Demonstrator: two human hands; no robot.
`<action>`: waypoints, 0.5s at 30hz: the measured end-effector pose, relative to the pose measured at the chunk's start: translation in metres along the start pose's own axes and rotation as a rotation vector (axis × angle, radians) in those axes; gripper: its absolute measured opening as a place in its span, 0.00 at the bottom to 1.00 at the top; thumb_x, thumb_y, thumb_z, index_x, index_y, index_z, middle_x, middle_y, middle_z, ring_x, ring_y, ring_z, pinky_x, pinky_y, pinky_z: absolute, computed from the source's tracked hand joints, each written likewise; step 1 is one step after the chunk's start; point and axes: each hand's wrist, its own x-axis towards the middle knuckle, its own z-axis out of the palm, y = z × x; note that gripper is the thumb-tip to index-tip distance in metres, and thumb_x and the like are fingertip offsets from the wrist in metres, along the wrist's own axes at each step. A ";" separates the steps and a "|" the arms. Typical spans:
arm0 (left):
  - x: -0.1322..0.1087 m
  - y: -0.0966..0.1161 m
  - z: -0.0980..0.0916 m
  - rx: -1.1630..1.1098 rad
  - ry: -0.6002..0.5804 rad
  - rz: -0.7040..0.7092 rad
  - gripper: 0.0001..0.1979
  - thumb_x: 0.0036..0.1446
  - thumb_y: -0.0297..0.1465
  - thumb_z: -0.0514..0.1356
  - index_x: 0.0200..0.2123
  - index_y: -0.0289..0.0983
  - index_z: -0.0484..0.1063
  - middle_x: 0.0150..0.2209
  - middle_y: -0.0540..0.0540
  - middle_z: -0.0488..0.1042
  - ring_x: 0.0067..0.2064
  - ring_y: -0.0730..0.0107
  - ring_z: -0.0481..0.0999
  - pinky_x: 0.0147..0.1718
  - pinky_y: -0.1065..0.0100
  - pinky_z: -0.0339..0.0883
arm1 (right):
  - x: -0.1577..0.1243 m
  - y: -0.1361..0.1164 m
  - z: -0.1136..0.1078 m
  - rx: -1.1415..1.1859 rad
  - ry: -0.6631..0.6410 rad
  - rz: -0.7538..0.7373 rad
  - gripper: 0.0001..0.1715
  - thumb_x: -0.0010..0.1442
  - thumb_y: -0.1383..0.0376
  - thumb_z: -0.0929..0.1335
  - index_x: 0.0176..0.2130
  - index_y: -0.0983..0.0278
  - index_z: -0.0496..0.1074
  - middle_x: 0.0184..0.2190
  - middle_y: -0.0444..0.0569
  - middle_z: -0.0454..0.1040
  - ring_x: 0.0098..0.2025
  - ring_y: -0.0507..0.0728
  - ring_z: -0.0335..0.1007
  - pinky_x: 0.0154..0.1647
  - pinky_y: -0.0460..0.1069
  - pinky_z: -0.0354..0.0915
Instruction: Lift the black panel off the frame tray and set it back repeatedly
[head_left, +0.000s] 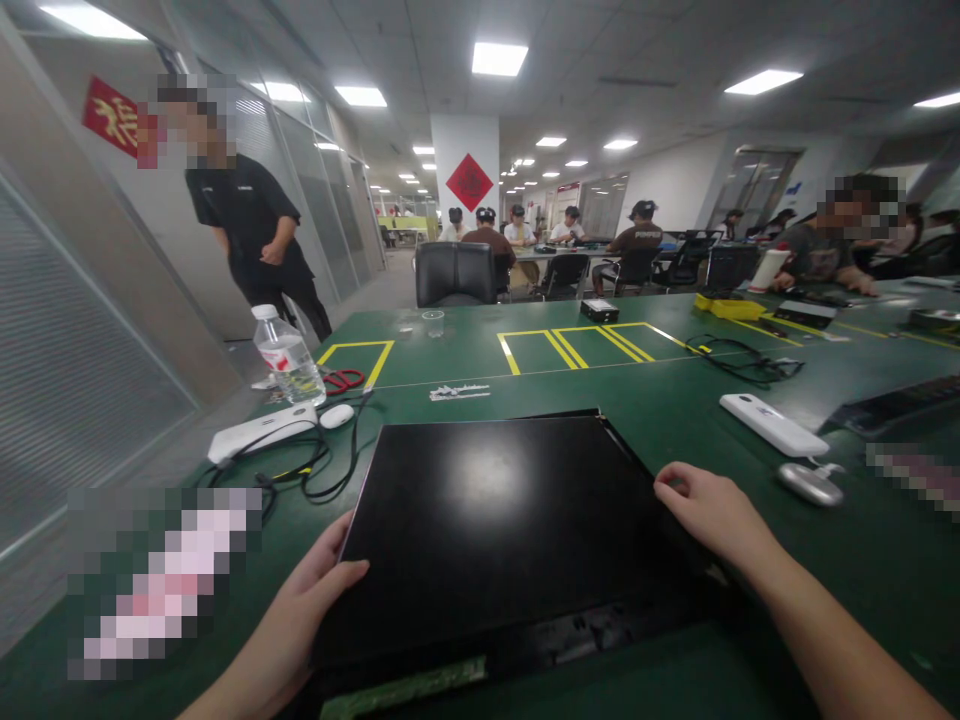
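A black LCD screen panel [487, 520] lies in front of me, its glossy face up and reflecting a ceiling light. Along its near edge runs a strip of green circuit board [409, 688]. A thin dark frame shows at its far right corner, standing slightly apart from the glass. My left hand [319, 585] grips the panel's left edge, thumb on the face and fingers at the side. At the right edge, my right hand [709, 505] is closed with thumb and index finger pinched on the rim; its other fingers are partly hidden.
On the green table [442, 355] to the left are a water bottle [289, 360], red scissors [345, 381], a white power bank [262, 432] and black cables [330, 480]. Another white power bank [772, 425] lies right. A person [244, 220] stands left; others sit beyond.
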 end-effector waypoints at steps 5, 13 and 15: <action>0.001 -0.001 -0.003 -0.018 -0.028 -0.011 0.39 0.45 0.30 0.70 0.62 0.47 0.65 0.41 0.48 0.85 0.38 0.51 0.85 0.38 0.59 0.78 | 0.001 0.002 0.001 0.021 -0.001 -0.009 0.14 0.55 0.57 0.63 0.34 0.58 0.76 0.28 0.47 0.79 0.30 0.58 0.73 0.32 0.49 0.61; 0.016 -0.002 -0.012 0.052 0.092 0.006 0.31 0.53 0.44 0.63 0.60 0.45 0.69 0.47 0.44 0.84 0.50 0.46 0.81 0.48 0.51 0.73 | 0.002 0.002 0.002 0.029 0.007 -0.014 0.15 0.56 0.57 0.63 0.35 0.59 0.77 0.29 0.47 0.79 0.32 0.58 0.74 0.33 0.50 0.61; 0.021 0.001 -0.019 0.197 0.076 0.138 0.29 0.54 0.47 0.61 0.57 0.44 0.73 0.52 0.43 0.80 0.57 0.46 0.75 0.56 0.50 0.66 | 0.003 0.002 0.002 0.029 0.013 -0.020 0.15 0.56 0.57 0.63 0.34 0.59 0.77 0.28 0.47 0.79 0.32 0.58 0.74 0.33 0.50 0.61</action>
